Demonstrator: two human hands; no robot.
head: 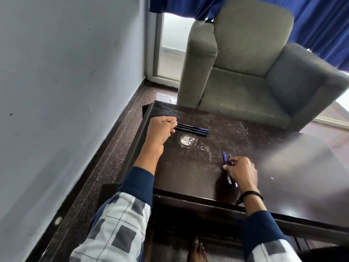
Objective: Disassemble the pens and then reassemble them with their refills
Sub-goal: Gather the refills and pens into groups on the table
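three black pens (194,129) lie side by side, touching, on the far left part of the bench (273,148), and the left hand (162,127) is right at their near end, fingers curled in and pinching the tips of the bundle. over on the near side, well apart from them, a couple of slim blue refills (225,160) lie close together, pointing away from the person, and the right hand (242,172) is on top of their middle, thumb and fingertips curled onto them in a light pinch. so both hands are closed on something, left on the pens, right on the refills. from how things lie, the refills look to be out of their bodies, so this reads as the turn from taking apart to putting back, though whether each black body is truly hollow i cannot tell from here. the next move calls for lifting one single body out of the three, picking one refill clear of its neighbour, bringing the two together in the air and lining the thin refill up with the narrow opening, a fiddly fit, since the pieces roll and sit tight against each other. between the two groups a pale round scuff (186,140) marks the dark scratched top. beyond the bench a grey-green armchair (245,63), blue curtain (321,25) above, a dark cord band (252,195) on the right wrist.
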